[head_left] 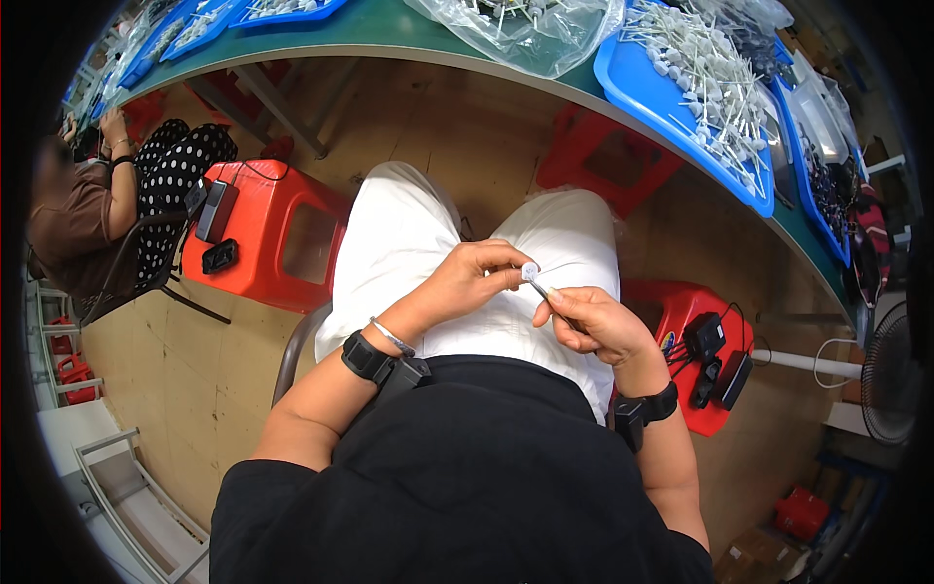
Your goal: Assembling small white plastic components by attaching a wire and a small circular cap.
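Note:
Above my lap, my left hand (474, 277) pinches a small white round piece (529, 272) between thumb and fingertips. My right hand (595, 321) is closed around a thin dark tool (540, 290), which looks like tweezers. Its tip meets the white piece or lies right against it; the exact contact is too small to make out. Both hands are close together over my white trousers (409, 243). On the table ahead, a blue tray (623, 73) holds a heap of white round-headed pieces on thin stems.
Ahead curves a green table (389, 39) with a clear plastic bag (530, 44) and more blue trays. Red stools (268, 195) with black devices stand on both sides. A fan (887, 375) is at the right. A seated person (88, 219) works at the far left.

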Demonstrator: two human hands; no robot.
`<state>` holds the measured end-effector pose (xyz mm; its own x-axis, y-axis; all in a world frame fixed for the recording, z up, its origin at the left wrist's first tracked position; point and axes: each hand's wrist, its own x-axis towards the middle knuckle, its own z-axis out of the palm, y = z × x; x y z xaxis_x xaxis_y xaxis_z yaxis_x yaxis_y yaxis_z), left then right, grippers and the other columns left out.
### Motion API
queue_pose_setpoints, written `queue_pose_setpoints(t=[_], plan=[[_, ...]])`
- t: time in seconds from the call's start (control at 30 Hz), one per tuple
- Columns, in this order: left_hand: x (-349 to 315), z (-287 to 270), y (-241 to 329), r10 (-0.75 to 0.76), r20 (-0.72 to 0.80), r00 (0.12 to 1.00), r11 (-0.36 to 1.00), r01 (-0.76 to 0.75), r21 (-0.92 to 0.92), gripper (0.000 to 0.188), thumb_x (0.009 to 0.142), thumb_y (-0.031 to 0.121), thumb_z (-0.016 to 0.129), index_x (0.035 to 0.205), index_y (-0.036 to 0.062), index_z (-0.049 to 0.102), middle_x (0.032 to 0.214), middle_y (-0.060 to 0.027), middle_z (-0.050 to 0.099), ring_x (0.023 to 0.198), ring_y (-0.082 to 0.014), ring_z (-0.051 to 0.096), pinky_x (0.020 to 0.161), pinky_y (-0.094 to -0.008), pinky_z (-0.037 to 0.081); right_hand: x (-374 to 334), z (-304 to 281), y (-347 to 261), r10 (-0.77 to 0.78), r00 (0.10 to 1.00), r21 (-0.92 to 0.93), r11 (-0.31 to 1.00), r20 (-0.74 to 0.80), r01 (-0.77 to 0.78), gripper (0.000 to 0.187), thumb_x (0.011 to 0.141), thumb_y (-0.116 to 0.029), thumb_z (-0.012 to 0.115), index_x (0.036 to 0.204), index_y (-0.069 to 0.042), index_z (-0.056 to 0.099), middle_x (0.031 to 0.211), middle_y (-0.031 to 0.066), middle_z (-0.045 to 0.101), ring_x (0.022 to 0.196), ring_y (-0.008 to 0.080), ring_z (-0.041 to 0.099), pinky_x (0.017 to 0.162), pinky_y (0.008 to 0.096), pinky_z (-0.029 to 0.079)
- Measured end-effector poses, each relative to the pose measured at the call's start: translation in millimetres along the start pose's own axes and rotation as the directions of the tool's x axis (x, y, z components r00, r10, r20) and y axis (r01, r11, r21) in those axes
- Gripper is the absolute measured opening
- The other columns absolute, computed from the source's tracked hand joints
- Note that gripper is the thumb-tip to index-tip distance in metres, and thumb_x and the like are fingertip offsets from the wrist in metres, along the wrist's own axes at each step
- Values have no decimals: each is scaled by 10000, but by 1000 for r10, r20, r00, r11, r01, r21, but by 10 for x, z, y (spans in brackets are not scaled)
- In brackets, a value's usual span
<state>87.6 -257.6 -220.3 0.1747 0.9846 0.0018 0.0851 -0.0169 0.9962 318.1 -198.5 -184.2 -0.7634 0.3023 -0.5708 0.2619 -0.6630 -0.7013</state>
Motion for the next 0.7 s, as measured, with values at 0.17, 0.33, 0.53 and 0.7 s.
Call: queue_pose_setpoints(t=[0.17,0.33,0.53,0.7], plan=[[4,11,-3,16,-37,999,1000,-15,23,152,942,63,654,1065,19,732,910,-52,664,796,-104,625,707,-252,506,-17,31,-22,-5,997,-67,998,-75,0,380,1055,-331,513,997,-6,700,559,-25,532,405,23,328,383,200,222],[12,6,-15,124,-61,990,977,-111,183,145,934,63,662,1054,29,736,879,-53,669,779,-103,626,686,-250,500,-14,24,-6,-17,991,-145,989,-131,-2,386,1052,-344,516,994,-9,700,562,-25,533,408,19,325,391,197,227],[28,19,-23,45,-58,997,993,-38,110,127,934,87,677,1030,23,731,853,-45,659,746,-101,626,671,-251,502,-19,24,-24,-15,991,-136,991,-134,-3,375,1060,-314,506,996,6,690,555,-29,526,420,31,346,409,203,256],[22,21,-62,-96,7,995,984,96,-150,164,970,127,658,1069,13,719,889,-27,673,797,-97,629,729,-253,525,28,-54,29,-21,1000,9,1000,13,21,389,1066,-331,491,998,-4,689,538,-25,516,382,18,287,364,194,211]])
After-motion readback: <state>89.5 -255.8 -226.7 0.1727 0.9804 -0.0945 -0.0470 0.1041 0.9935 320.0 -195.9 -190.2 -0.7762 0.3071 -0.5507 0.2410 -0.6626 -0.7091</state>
